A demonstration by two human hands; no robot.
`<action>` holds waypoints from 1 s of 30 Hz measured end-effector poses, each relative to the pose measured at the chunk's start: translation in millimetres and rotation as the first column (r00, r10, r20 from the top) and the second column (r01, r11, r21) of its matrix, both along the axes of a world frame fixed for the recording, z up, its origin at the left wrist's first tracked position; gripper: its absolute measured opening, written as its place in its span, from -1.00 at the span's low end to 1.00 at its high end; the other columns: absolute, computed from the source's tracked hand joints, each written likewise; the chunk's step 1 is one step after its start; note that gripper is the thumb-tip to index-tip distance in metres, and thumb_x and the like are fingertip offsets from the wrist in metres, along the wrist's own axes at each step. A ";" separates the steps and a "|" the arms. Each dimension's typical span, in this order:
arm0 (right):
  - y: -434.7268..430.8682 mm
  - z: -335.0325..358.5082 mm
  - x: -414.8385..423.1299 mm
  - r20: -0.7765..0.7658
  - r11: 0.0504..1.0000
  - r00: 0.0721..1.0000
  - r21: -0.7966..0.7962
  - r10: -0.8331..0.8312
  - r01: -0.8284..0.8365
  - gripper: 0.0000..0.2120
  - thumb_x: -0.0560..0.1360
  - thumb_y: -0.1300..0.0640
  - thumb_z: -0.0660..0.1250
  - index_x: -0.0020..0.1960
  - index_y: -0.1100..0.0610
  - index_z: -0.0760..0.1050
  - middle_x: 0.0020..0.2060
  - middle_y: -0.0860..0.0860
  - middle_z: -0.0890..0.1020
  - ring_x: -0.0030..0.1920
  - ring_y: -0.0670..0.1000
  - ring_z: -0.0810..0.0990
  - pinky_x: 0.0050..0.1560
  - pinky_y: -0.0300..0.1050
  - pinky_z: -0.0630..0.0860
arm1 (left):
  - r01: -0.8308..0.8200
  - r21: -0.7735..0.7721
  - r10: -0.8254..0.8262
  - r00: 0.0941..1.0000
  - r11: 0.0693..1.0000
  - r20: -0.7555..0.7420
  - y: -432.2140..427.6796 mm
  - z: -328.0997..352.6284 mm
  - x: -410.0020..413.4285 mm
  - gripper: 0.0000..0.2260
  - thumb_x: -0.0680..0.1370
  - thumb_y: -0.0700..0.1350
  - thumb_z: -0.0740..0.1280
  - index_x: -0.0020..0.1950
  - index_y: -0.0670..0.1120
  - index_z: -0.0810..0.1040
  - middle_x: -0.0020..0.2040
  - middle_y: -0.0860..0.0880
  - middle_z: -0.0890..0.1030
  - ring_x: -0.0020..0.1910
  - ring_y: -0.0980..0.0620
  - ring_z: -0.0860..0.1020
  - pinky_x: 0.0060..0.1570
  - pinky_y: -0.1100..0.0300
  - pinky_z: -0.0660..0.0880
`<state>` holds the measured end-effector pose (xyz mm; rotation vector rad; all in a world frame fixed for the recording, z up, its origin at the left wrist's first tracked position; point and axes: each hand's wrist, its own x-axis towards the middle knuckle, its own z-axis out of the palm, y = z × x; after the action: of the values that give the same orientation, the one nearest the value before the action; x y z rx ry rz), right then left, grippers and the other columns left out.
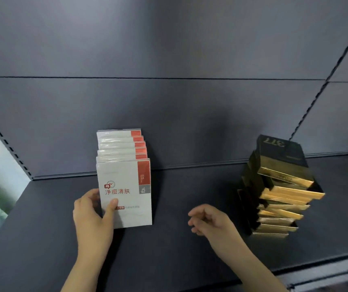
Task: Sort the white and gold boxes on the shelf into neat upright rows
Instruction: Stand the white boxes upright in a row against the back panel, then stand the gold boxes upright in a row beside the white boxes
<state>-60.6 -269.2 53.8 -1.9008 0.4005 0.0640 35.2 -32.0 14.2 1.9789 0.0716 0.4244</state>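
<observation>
On the dark shelf [190, 186] the left hand [93, 218] is pinching the front white-and-red cardboard box [126, 199] — nudging it flush, gently, is looking wise — the right hand [209, 220] is hovering slack, empty

- white boxes [124, 192]: white fronts, a red strip at the 1 o'clock corner, red characters mid-face.
- gold boxes [280, 192], at 3 o'clock of them: black faces, shiny gold edges.
- shelf [179, 245]: plain dark slate grey.
- back panel [169, 49]: matte blue-grey.
</observation>
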 end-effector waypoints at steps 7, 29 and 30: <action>-16.7 23.0 -6.1 0.055 0.996 0.994 -0.019 0.093 -0.092 -0.84 0.54 0.15 0.28 -0.10 -0.10 0.56 -0.15 -0.06 0.66 -0.12 -0.07 0.65 0.07 -0.04 0.58 | -0.077 -0.028 0.079 0.994 0.997 0.071 -22.2 25.4 -14.4 -0.66 0.50 -0.22 0.41 0.24 -0.09 0.46 0.11 0.02 0.42 0.11 -0.06 0.47 0.03 0.20 0.42; -245.5 139.5 42.2 0.113 0.758 0.902 -0.591 0.417 -0.276 -0.71 0.50 -0.02 0.35 0.22 -0.08 0.48 0.17 -0.15 0.51 0.20 -0.11 0.48 0.18 -0.16 0.46 | 0.417 -0.279 -0.484 0.838 0.865 -0.251 -280.2 107.2 -70.6 -0.75 0.53 0.09 0.32 0.17 0.05 0.47 -0.04 0.07 0.64 -0.15 0.16 0.61 -0.20 0.32 0.43; -246.4 137.1 46.3 0.049 0.722 0.894 -0.610 0.446 -0.327 -0.65 0.49 -0.04 0.35 0.26 -0.08 0.46 0.18 -0.14 0.48 0.21 -0.08 0.47 0.17 -0.13 0.46 | 0.402 -0.283 -0.470 0.848 0.871 -0.244 -283.0 107.6 -70.5 -0.76 0.53 0.08 0.34 0.16 0.04 0.49 -0.05 0.06 0.65 -0.15 0.16 0.61 -0.19 0.31 0.43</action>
<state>-14.3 -515.7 190.8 -2.5659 -0.1553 0.0338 -35.2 -315.0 121.7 1.7531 -0.1352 -0.1882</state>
